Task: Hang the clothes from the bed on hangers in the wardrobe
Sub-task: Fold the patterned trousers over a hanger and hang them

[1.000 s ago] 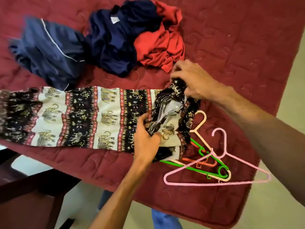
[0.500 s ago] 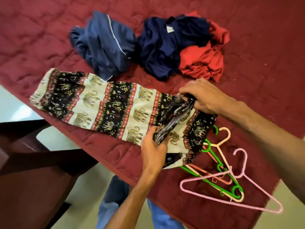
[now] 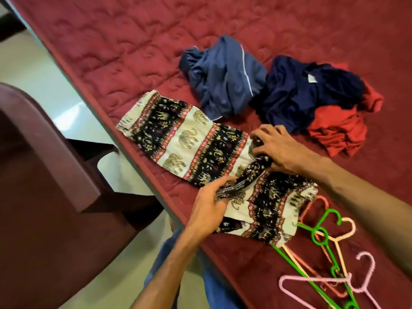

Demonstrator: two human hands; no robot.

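From my remote seat I take the long, thin black-and-cream elephant-print garment point(image 3: 189, 141) as my marker. It lies stretched along the near edge of the maroon quilted bedcover point(image 3: 133, 41). Left of the garment, off the bed, stands a piece of dark wooden furniture point(image 3: 44, 175).

At the garment's near side my left hand point(image 3: 209, 206) has its fingers curled, pinching a twisted ridge of the cloth. Beyond the garment, nearly touching its far edge, sits a crumpled blue garment with white piping point(image 3: 223, 85). My right hand point(image 3: 278, 148) is on the far end of that same ridge, fingers bent over a dark bunch of cloth and gripping it.

Further right and beyond the print lie a rumpled navy top point(image 3: 301, 94) and, against it, a heaped red cloth point(image 3: 338, 130). At the garment's right end, partly under its hem, are thin plastic hangers: a green hanger point(image 3: 321, 233), a cream hanger point(image 3: 343, 230) and a pink hanger point(image 3: 361, 284).

I judge the printed cloth light, limp and a little slick. It will sag and slide, and it won't hold any shape. I would take it by the gathered band between my two hands, where the fabric is thickest, rather than by a loose panel, and keep both grips until it is draped over a hanger bar.
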